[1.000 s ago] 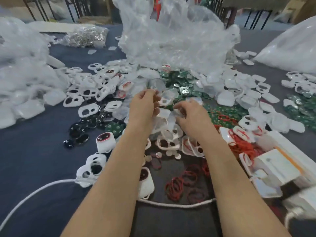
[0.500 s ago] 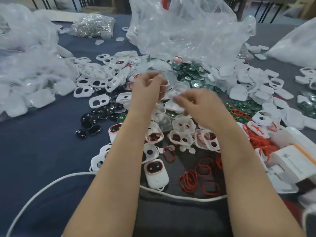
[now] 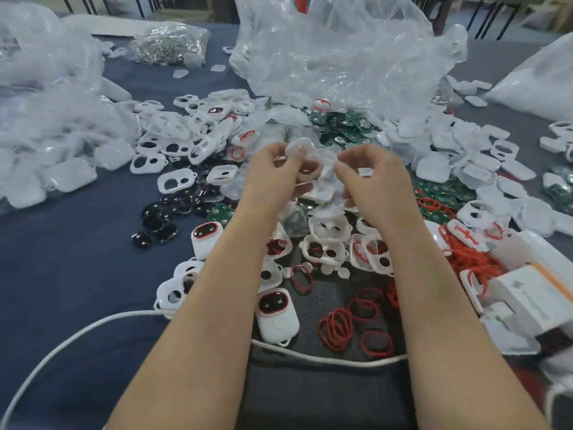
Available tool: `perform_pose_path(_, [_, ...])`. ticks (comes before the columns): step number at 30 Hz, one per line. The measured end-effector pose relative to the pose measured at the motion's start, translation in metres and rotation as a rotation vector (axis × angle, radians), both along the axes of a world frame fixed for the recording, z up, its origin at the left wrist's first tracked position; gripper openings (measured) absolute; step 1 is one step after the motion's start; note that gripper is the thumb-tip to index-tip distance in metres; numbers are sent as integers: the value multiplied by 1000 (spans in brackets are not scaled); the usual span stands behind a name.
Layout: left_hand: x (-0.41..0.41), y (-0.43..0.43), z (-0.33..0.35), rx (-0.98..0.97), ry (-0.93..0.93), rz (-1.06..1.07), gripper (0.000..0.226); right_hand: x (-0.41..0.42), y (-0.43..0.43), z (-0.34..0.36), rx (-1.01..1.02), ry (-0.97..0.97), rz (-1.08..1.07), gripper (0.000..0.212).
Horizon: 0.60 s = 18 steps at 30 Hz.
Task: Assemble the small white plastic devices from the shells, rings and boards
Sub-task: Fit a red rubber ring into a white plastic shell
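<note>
Above the middle of the table my left hand [image 3: 273, 178] grips a white plastic shell [image 3: 307, 173] with a cut-out, and a pale round piece [image 3: 294, 148] shows at its fingertips. Close beside it, my right hand [image 3: 372, 181] has its fingers curled; they pinch a small clear or white part [image 3: 336, 162] against the shell. Just what that part is cannot be made out. White shells [image 3: 176, 181] lie heaped to the left, red rings [image 3: 338, 328] lie near me, and green boards [image 3: 341, 125] lie behind my hands. An assembled white device [image 3: 277, 315] rests between my forearms.
A big crumpled clear bag [image 3: 341, 51] stands behind the boards. Bags of white parts [image 3: 46, 119] fill the left side. Black oval lenses [image 3: 161, 218] lie left of centre. White boxes [image 3: 533, 293] sit at the right. A white cable [image 3: 325, 358] crosses the near table.
Both hands have lifted off the pile and come together, now working the white shell between their fingertips. The view has shifted, so the table appears lower in the frame.
</note>
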State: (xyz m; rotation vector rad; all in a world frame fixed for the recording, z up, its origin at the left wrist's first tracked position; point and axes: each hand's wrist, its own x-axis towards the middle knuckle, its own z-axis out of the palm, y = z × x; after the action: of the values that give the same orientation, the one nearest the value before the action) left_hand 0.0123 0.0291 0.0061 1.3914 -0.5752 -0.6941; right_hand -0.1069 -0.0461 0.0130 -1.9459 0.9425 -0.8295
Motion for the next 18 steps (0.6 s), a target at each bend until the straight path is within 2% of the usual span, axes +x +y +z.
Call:
perform_pose_path(1, [3, 1, 1, -28, 46, 51, 17, -3, 1, 4, -60, 54, 46, 3])
perform_pose_path(3, [9, 3, 4, -97, 108, 166, 19, -6, 12, 13, -43, 162, 280, 6])
perform_pose_path(5, [14, 5, 5, -142, 134, 265, 27, 0, 28, 16, -46, 390, 515, 14])
perform_pose_path(7, [18, 6, 4, -162, 153, 317, 30, 10, 45, 11, -182, 593, 625, 19])
perform_pose_path(9, [20, 7, 4, -193, 188, 327, 19, 19, 56, 5, -304, 675, 629, 18])
perform_pose_path(11, [20, 9, 6, -220, 213, 333, 13, 22, 58, 1, -403, 676, 574, 16])
perform_pose_path(15, [19, 10, 7, -262, 214, 361, 11, 21, 49, -1, -477, 469, 414, 14])
perform_pose_path(18, [19, 11, 9, -304, 209, 403, 10, 18, 39, 0, -444, 417, 244, 19])
